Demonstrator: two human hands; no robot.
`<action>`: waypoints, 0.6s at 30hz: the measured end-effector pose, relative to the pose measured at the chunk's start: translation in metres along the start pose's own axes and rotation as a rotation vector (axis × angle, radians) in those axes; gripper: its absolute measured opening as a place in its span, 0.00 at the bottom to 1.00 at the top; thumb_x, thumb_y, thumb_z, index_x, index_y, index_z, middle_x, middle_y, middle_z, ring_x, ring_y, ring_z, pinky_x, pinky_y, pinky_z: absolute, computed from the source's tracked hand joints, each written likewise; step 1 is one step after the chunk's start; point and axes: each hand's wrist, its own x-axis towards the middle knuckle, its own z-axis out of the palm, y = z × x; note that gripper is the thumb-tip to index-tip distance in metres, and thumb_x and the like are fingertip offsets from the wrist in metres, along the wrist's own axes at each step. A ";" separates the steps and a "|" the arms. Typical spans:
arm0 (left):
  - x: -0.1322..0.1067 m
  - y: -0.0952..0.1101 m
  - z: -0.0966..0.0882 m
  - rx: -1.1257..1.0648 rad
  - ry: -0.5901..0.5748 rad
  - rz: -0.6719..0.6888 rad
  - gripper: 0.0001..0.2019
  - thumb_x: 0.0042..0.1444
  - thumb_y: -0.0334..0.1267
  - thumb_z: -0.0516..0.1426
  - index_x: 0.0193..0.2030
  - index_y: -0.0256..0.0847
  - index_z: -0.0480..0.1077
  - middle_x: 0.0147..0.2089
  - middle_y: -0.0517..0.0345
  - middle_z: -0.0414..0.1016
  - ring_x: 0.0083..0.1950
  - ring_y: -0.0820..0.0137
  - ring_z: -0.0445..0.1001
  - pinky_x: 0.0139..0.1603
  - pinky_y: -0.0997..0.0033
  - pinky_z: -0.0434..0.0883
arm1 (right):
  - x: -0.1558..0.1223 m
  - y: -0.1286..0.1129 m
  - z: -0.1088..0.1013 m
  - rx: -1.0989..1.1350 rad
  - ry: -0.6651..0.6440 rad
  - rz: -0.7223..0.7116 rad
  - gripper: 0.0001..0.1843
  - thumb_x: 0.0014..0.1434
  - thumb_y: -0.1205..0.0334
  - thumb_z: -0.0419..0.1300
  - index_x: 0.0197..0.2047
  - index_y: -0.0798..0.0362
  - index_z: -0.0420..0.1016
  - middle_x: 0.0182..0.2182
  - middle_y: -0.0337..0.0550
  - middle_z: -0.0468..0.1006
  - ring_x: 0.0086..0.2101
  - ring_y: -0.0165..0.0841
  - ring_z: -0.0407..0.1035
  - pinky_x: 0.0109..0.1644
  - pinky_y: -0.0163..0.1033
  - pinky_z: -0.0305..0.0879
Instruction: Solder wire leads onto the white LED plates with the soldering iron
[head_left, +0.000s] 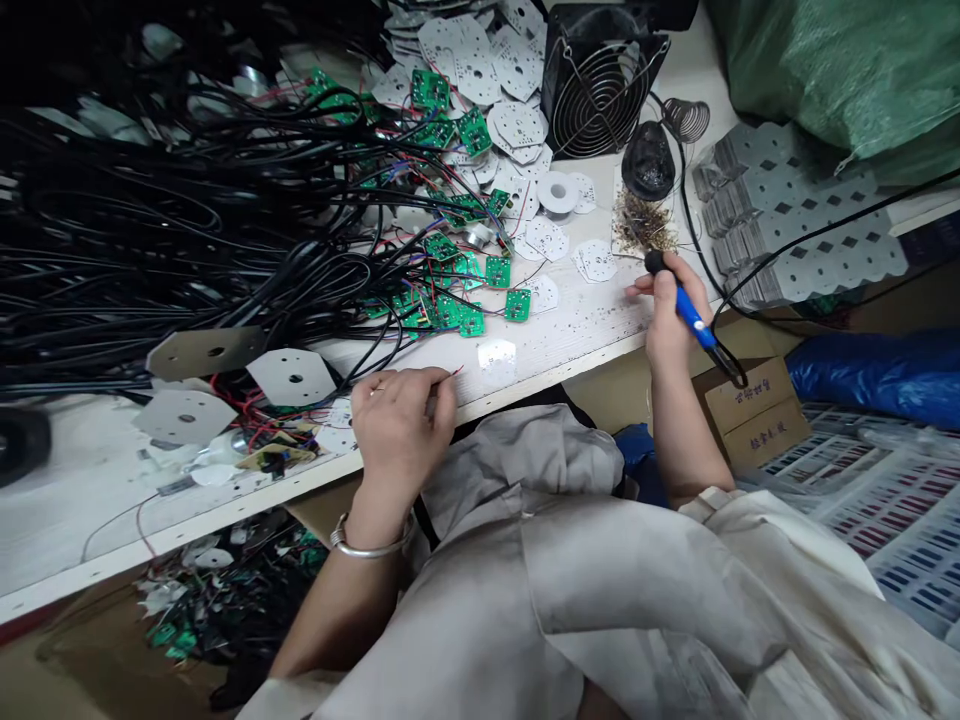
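Observation:
My right hand [675, 310] grips a soldering iron [694, 316] by its blue handle. The iron's tip end points at a pad covered with brown, crumbly residue [646, 222]. At the table's front edge, my left hand [401, 425] is closed with thumb and fingers together around a thin red wire [457, 372], whose end pokes out to the right. Just beyond that wire end lies a small white octagonal board [497, 361], flat on the table. Several green circuit boards [517, 304] with attached wires are heaped beyond my left hand.
Black cables [225, 230] pile over the table's left side. A fan with a wire guard [600, 95] stands at the back, near a solder spool [557, 192]. Stacked perforated plates [806, 220] lie right, beneath a green bag [847, 80]. The iron's cord [810, 238] crosses there.

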 end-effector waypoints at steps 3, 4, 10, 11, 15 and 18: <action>0.000 0.004 0.001 -0.043 0.021 -0.016 0.05 0.65 0.35 0.57 0.37 0.44 0.72 0.35 0.58 0.82 0.37 0.64 0.79 0.49 0.60 0.66 | -0.038 -0.026 0.017 0.079 0.005 -0.102 0.17 0.68 0.52 0.60 0.58 0.44 0.70 0.35 0.34 0.82 0.33 0.30 0.82 0.44 0.42 0.82; 0.000 0.006 0.002 -0.055 0.019 -0.025 0.05 0.65 0.35 0.56 0.37 0.44 0.71 0.36 0.58 0.82 0.38 0.64 0.79 0.49 0.60 0.66 | -0.054 -0.034 0.023 0.080 -0.049 -0.125 0.18 0.68 0.55 0.60 0.59 0.43 0.69 0.37 0.35 0.83 0.35 0.31 0.82 0.46 0.43 0.83; 0.001 0.006 0.001 -0.090 -0.121 -0.073 0.06 0.65 0.37 0.55 0.37 0.43 0.71 0.38 0.57 0.82 0.42 0.63 0.79 0.53 0.57 0.67 | -0.120 -0.050 0.055 -0.164 -0.355 -0.552 0.18 0.68 0.62 0.57 0.60 0.44 0.69 0.43 0.44 0.84 0.43 0.35 0.81 0.46 0.40 0.82; 0.001 0.005 -0.001 -0.088 -0.141 -0.061 0.06 0.65 0.37 0.55 0.37 0.43 0.71 0.38 0.57 0.82 0.42 0.62 0.79 0.53 0.57 0.67 | -0.122 -0.049 0.059 -0.227 -0.370 -0.602 0.16 0.69 0.62 0.56 0.59 0.45 0.70 0.43 0.45 0.84 0.43 0.35 0.81 0.46 0.38 0.81; 0.007 0.001 -0.004 -0.078 -0.195 0.015 0.07 0.66 0.36 0.54 0.37 0.42 0.72 0.39 0.55 0.82 0.42 0.61 0.80 0.49 0.58 0.70 | -0.115 -0.046 0.062 -0.328 -0.467 -0.703 0.13 0.70 0.60 0.55 0.56 0.44 0.73 0.39 0.41 0.81 0.39 0.29 0.79 0.40 0.31 0.76; 0.012 -0.002 -0.003 -0.118 -0.254 0.041 0.07 0.64 0.35 0.54 0.38 0.41 0.72 0.44 0.52 0.83 0.47 0.61 0.80 0.48 0.59 0.72 | -0.109 -0.047 0.058 -0.247 -0.581 -0.665 0.14 0.70 0.61 0.56 0.57 0.44 0.72 0.41 0.39 0.80 0.41 0.27 0.78 0.43 0.28 0.75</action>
